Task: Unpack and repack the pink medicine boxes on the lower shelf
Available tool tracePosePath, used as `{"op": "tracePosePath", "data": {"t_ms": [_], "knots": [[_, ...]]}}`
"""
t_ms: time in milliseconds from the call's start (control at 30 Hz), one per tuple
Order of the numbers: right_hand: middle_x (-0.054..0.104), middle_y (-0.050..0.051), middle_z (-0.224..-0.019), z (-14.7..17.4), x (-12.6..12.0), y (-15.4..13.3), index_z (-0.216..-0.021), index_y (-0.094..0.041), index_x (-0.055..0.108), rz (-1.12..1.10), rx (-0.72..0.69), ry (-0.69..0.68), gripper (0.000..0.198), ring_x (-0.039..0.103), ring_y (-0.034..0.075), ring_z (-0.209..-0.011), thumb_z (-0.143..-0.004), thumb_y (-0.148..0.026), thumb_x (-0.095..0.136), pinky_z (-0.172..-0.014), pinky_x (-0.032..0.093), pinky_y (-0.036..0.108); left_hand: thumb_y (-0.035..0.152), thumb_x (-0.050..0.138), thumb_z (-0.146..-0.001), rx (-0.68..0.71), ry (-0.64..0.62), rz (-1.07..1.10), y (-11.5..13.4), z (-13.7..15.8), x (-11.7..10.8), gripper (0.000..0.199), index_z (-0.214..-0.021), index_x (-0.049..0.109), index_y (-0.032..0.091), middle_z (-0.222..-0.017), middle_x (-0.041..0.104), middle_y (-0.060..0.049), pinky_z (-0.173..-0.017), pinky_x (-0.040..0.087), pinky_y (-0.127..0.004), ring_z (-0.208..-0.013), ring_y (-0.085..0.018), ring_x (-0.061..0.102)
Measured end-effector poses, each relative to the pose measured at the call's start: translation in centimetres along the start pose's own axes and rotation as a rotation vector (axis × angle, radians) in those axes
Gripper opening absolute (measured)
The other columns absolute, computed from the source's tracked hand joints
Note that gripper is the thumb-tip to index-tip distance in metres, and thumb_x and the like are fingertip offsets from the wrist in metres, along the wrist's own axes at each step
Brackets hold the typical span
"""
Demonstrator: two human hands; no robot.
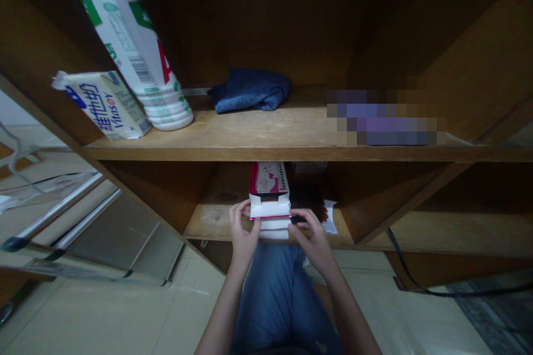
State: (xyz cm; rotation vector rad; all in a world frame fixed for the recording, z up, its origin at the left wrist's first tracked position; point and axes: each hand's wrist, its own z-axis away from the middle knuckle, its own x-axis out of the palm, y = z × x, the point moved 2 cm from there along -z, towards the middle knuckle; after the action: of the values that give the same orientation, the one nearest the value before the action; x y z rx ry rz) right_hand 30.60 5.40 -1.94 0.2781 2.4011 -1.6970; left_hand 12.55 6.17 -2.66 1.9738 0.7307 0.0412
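Observation:
A pink and white cardboard box lies on the lower shelf with its end facing me. White flaps stand out from that end, which looks open. My left hand pinches the left edge of the flaps, thumb in front and fingers curled at the side. At the right edge, my right hand has its thumb and fingers bent around the flaps. Whatever is inside the box is hidden. Close to the right hand lie a dark object and a white piece with reddish marks beside it.
The upper shelf bears a large white bottle, a Vitasoy carton and a folded blue cloth. A pixelated patch hides something at right. A metal-framed stand is at left; a black cable runs at right.

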Motion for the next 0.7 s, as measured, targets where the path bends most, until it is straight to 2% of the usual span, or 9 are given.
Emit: {"op": "tracePosePath", "data": {"t_ms": [133,233,367,500,567,700], "knots": [[0.059,0.008,-0.108,0.0,-0.1,-1.5,-0.106,-0.024,0.059,0.156,-0.078,0.031,0.025,0.054,0.025,-0.103,-0.083,-0.029,0.053,-0.088,0.045,0.043,0.011,0.054,-0.068,0.057,-0.033,-0.029,0.1,0.6,-0.6,0.042,-0.109,0.053,0.019,-0.103,0.049,-0.007,-0.082,0.044,-0.033,-0.091,-0.019,0.051],[0.058,0.008,-0.116,-0.3,0.3,-2.8,-0.111,-0.025,0.057,0.225,-0.17,0.001,0.029,0.051,0.026,-0.11,-0.083,-0.027,0.054,-0.094,0.041,0.045,0.013,0.053,-0.072,0.109,-0.006,-0.034,1.0,-0.3,-0.8,0.037,-0.109,0.053,0.018,-0.106,0.048,-0.008,-0.085,0.043,-0.034,-0.099,-0.021,0.049],[0.058,0.007,-0.12,-0.9,0.9,-3.9,-0.117,-0.026,0.056,0.297,-0.254,-0.003,0.034,0.049,0.025,-0.114,-0.083,-0.028,0.054,-0.098,0.038,0.044,0.023,0.052,-0.081,0.138,0.015,-0.107,2.4,-2.8,-0.2,0.02,-0.101,0.056,0.018,-0.098,0.052,-0.007,-0.083,0.043,-0.034,-0.092,-0.019,0.052],[0.055,0.007,-0.125,-1.4,1.3,-4.3,-0.122,-0.027,0.053,0.311,-0.272,-0.024,0.038,0.047,0.026,-0.117,-0.084,-0.03,0.052,-0.099,0.036,0.044,0.025,0.053,-0.081,0.148,0.003,-0.256,2.9,-4.6,0.4,0.013,-0.091,0.059,0.019,-0.082,0.056,-0.004,-0.077,0.043,-0.034,-0.081,-0.02,0.052],[0.057,0.006,-0.122,-1.5,1.5,-4.2,-0.121,-0.027,0.054,0.329,-0.282,-0.068,0.037,0.048,0.026,-0.116,-0.084,-0.031,0.052,-0.098,0.037,0.044,0.024,0.055,-0.079,0.161,0.017,-0.303,3.0,-4.7,0.3,0.013,-0.091,0.059,0.02,-0.08,0.055,-0.004,-0.076,0.042,-0.033,-0.08,-0.021,0.052],[0.066,0.006,-0.096,-1.2,1.5,-3.8,-0.11,-0.025,0.059,0.4,-0.248,-0.158,0.027,0.057,0.025,-0.095,-0.084,-0.031,0.053,-0.084,0.043,0.041,0.023,0.057,-0.078,0.162,0.015,-0.32,2.5,-4.5,0.0,0.015,-0.092,0.059,0.02,-0.081,0.055,-0.003,-0.074,0.043,-0.032,-0.078,-0.02,0.051]]}}
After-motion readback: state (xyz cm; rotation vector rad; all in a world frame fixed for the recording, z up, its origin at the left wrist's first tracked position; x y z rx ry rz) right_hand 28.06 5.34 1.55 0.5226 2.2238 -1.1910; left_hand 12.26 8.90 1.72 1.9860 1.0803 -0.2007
